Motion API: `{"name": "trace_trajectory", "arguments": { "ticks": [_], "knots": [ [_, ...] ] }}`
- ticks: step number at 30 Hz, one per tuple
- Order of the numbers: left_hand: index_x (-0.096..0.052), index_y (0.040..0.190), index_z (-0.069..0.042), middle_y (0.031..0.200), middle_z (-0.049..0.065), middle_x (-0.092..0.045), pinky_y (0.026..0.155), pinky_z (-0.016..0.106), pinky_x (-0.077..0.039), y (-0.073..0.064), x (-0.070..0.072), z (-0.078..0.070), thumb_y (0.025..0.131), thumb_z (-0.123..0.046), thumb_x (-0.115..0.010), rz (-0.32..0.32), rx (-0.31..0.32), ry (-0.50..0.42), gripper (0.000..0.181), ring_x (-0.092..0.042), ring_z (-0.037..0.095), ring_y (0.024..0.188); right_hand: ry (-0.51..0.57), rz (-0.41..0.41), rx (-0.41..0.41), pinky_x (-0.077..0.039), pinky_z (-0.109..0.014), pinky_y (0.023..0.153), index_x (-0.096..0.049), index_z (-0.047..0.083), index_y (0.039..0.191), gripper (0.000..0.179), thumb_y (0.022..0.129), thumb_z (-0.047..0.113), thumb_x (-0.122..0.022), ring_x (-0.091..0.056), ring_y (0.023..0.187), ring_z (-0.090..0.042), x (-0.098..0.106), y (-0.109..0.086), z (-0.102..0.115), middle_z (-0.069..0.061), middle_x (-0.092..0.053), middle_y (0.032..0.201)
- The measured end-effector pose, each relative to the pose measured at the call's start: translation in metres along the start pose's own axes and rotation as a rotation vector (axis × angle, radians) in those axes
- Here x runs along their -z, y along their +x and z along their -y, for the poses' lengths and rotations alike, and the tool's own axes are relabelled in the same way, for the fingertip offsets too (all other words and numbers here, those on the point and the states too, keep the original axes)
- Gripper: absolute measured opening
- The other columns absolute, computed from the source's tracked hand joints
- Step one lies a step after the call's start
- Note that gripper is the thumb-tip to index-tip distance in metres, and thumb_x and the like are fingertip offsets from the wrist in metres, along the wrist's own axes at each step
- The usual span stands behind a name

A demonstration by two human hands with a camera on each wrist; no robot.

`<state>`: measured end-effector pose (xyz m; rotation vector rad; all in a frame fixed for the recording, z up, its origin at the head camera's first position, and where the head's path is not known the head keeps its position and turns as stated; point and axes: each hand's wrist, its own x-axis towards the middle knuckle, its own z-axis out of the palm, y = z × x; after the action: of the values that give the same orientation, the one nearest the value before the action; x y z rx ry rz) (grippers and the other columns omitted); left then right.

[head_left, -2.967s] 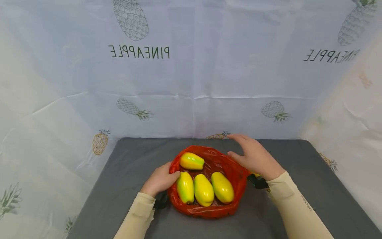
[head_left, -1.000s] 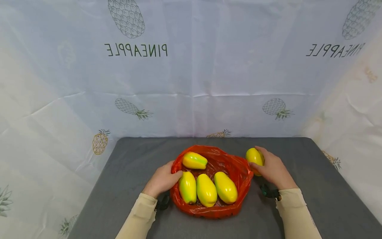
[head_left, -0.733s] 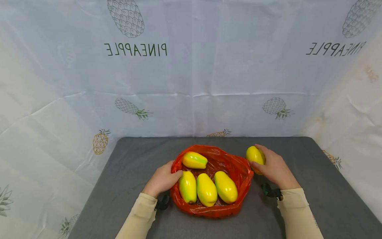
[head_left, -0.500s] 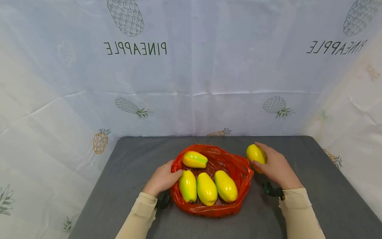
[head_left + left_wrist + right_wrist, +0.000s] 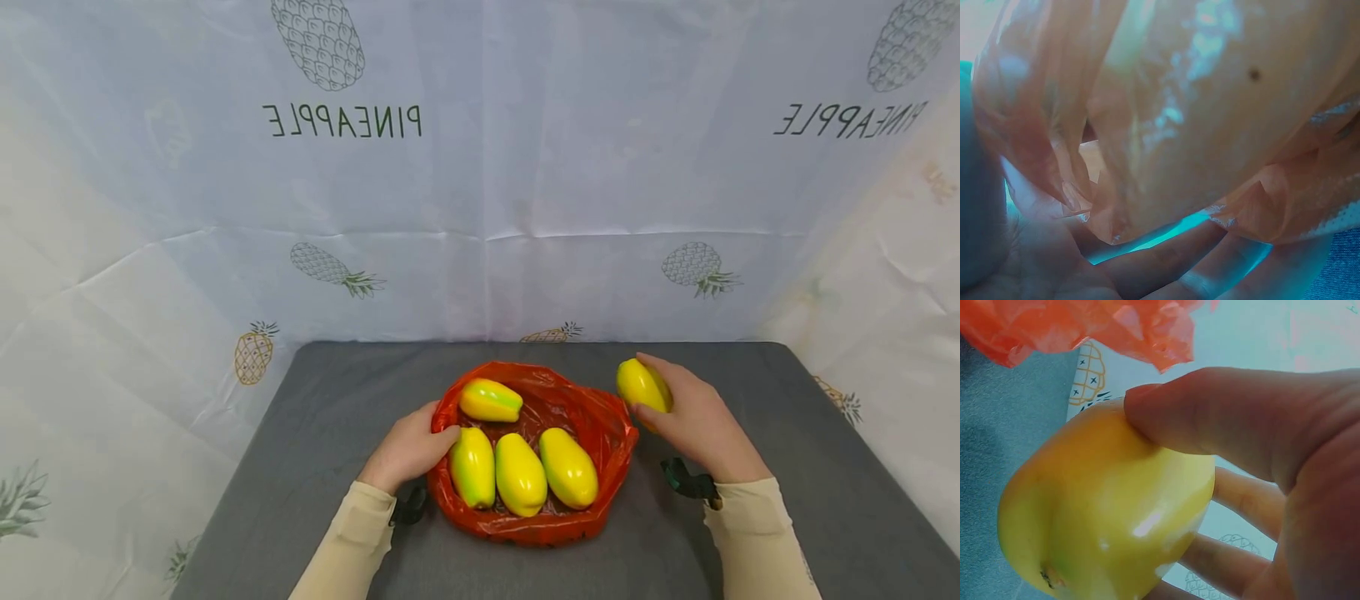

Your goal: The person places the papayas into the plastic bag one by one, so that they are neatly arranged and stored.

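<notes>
A red plastic bag (image 5: 555, 531) stands with its mouth wide on the dark table, and several yellow-green papayas (image 5: 520, 475) lie inside it. My left hand (image 5: 407, 450) grips the bag's left rim, thumb over the edge. In the left wrist view its fingers (image 5: 1166, 262) lie under the thin, see-through plastic (image 5: 1179, 125). Just right of the bag, my right hand (image 5: 697, 417) holds another papaya (image 5: 641, 385), outside the bag. The right wrist view shows the thumb (image 5: 1204, 412) across this papaya (image 5: 1110, 506) and fingers on its far side.
The grey table (image 5: 337, 392) extends around the bag on both sides. Behind it hangs a pale cloth (image 5: 562, 183) printed with pineapples, which also covers the sides. The bag's loose right edge (image 5: 626, 433) sticks out near my right hand.
From above the bag's right rim, my right hand has moved right and taken hold of a papaya there, lately raising it slightly. The left hand stays on the bag, which has barely shifted.
</notes>
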<state>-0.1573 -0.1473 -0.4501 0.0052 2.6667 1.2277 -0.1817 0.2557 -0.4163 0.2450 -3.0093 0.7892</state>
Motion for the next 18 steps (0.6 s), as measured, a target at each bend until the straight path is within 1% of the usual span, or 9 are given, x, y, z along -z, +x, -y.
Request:
{"name": "trace_trajectory", "arguments": {
  "ticks": [7, 13, 18],
  "knots": [
    [-0.064, 0.139, -0.007, 0.113, 0.007, -0.075, 0.084, 0.042, -0.064, 0.0, 0.0, 0.0, 0.101, -0.032, -0.067, -0.001, -0.009, -0.008, 0.046, -0.068, 0.019, 0.086, -0.011, -0.013, 0.029, -0.057, -0.066, 0.098, -0.041, 0.01, 0.166, 0.081, 0.097, 0.032, -0.078, -0.061, 0.12, -0.043, 0.007, -0.004, 0.007, -0.026, -0.053, 0.158],
    [-0.063, 0.14, -0.006, 0.114, 0.007, -0.075, 0.083, 0.041, -0.063, 0.0, 0.0, 0.0, 0.101, -0.031, -0.068, 0.008, -0.007, -0.006, 0.047, -0.067, 0.019, 0.086, -0.025, -0.05, 0.058, -0.056, -0.067, 0.098, -0.04, 0.014, 0.167, 0.081, 0.098, 0.031, -0.079, -0.06, 0.124, -0.045, 0.013, -0.01, 0.014, -0.025, -0.05, 0.161],
    [-0.064, 0.137, -0.007, 0.111, 0.006, -0.075, 0.081, 0.04, -0.063, 0.0, 0.0, 0.001, 0.101, -0.032, -0.068, 0.008, -0.016, -0.011, 0.044, -0.067, 0.018, 0.085, -0.031, -0.082, 0.111, -0.057, -0.064, 0.094, -0.04, 0.018, 0.168, 0.08, 0.098, 0.027, -0.079, -0.062, 0.123, -0.043, 0.022, -0.012, 0.031, -0.022, -0.052, 0.16]
  ]
}}
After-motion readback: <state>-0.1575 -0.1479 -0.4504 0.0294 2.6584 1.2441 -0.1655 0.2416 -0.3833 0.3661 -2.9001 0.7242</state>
